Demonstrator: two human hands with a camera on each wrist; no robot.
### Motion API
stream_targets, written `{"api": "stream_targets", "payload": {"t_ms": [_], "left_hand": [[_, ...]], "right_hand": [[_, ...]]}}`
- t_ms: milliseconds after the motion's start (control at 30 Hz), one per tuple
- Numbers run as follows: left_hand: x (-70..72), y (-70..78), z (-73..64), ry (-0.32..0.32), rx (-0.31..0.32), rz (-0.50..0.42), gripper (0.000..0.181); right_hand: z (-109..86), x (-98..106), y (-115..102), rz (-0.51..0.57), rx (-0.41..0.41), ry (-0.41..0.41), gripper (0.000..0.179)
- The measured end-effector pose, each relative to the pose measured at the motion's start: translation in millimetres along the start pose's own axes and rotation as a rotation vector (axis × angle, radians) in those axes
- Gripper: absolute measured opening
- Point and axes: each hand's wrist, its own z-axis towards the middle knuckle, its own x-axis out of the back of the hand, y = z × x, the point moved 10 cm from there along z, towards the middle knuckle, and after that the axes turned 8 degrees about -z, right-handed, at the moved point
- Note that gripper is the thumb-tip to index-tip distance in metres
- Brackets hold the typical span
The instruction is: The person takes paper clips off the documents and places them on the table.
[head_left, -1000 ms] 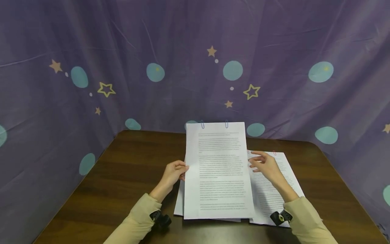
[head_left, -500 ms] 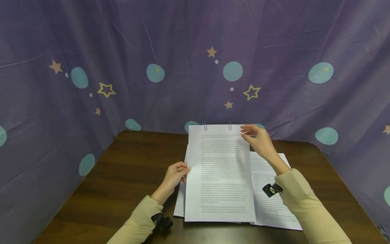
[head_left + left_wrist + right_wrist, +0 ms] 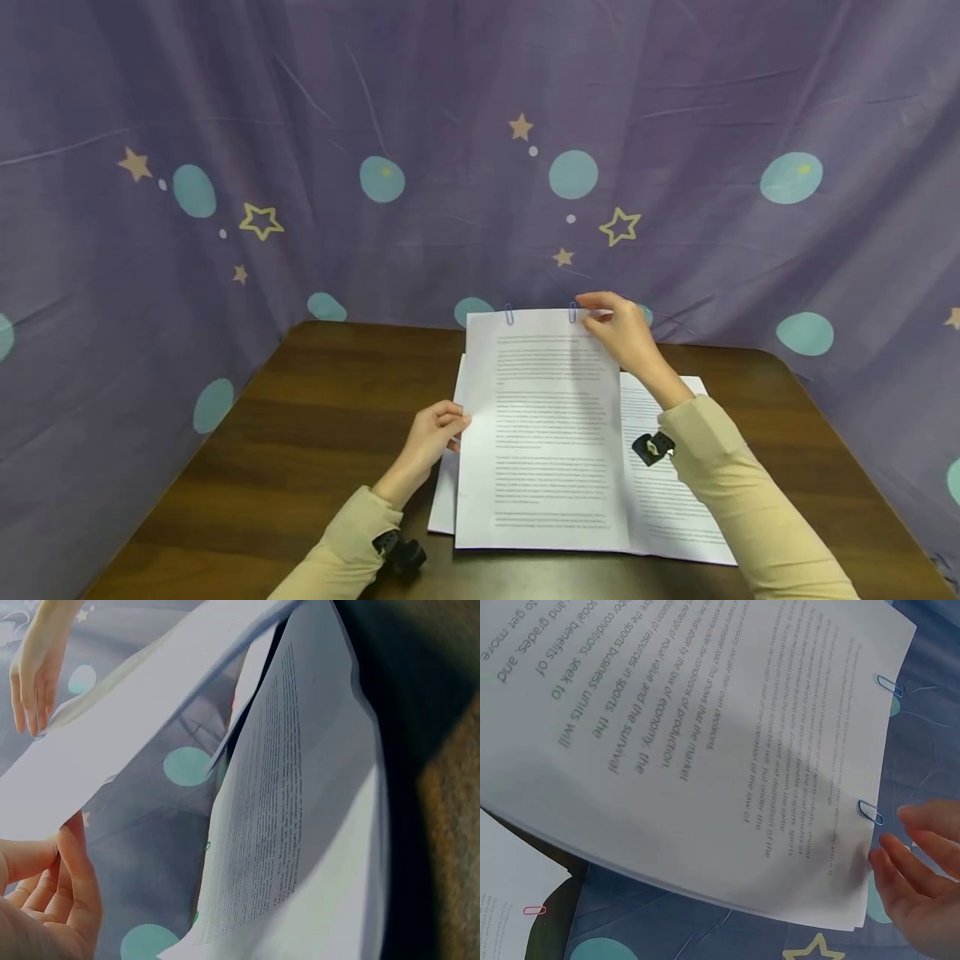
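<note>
My left hand (image 3: pixel 429 435) pinches the left edge of a printed paper stack (image 3: pixel 551 433), held tilted up above the table. Two blue paper clips sit on its top edge, a left clip (image 3: pixel 509 315) and a right clip (image 3: pixel 572 313). My right hand (image 3: pixel 624 335) is at the top right corner, beside the right clip. From the right wrist, its fingers (image 3: pixel 909 870) look loosely bent at the paper's top edge, close to the clip (image 3: pixel 870 813) but not gripping it. Thumb and fingers of the left hand (image 3: pixel 56 892) meet on the paper in the left wrist view.
Another printed stack (image 3: pixel 667 475) lies on the brown table (image 3: pixel 337 400) to the right; a red paper clip (image 3: pixel 535 910) shows on it. A further stack (image 3: pixel 444 500), with green clips (image 3: pixel 208 846), lies partly hidden beneath the held one. A purple patterned curtain (image 3: pixel 450 125) hangs behind.
My right hand has moved up from the stack's right side to its top right corner, then left towards the right blue clip. The held stack has shifted slightly right and down; my left hand keeps its pinch.
</note>
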Motion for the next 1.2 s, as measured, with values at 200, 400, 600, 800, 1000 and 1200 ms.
{"api": "stream_targets", "payload": {"t_ms": [200, 400, 600, 800, 1000, 1200], "left_hand": [[2.7, -13.0, 6.4, 0.006, 0.000, 0.001, 0.010], [0.8, -14.6, 4.0, 0.008, -0.024, 0.003, 0.011], [-2.8, -13.6, 4.3, -0.010, -0.018, -0.009, 0.011], [-7.5, -0.2, -1.6, -0.023, -0.016, -0.007, 0.010], [-10.9, 11.3, -9.6, -0.014, -0.022, 0.016, 0.010], [-10.4, 10.9, -11.1, -0.010, -0.016, -0.007, 0.010]], "right_hand": [[0.7, 0.3, 1.0, -0.024, -0.009, 0.000, 0.027], [-0.2, 0.5, 2.3, -0.066, -0.021, 0.009, 0.024], [0.8, 5.9, 3.7, -0.065, -0.028, 0.058, 0.019], [1.4, 9.6, 4.6, -0.068, -0.035, 0.091, 0.015], [-0.6, 12.0, 7.8, -0.051, -0.057, 0.107, 0.013], [-1.7, 14.4, 9.1, 0.013, -0.072, 0.120, 0.013]]}}
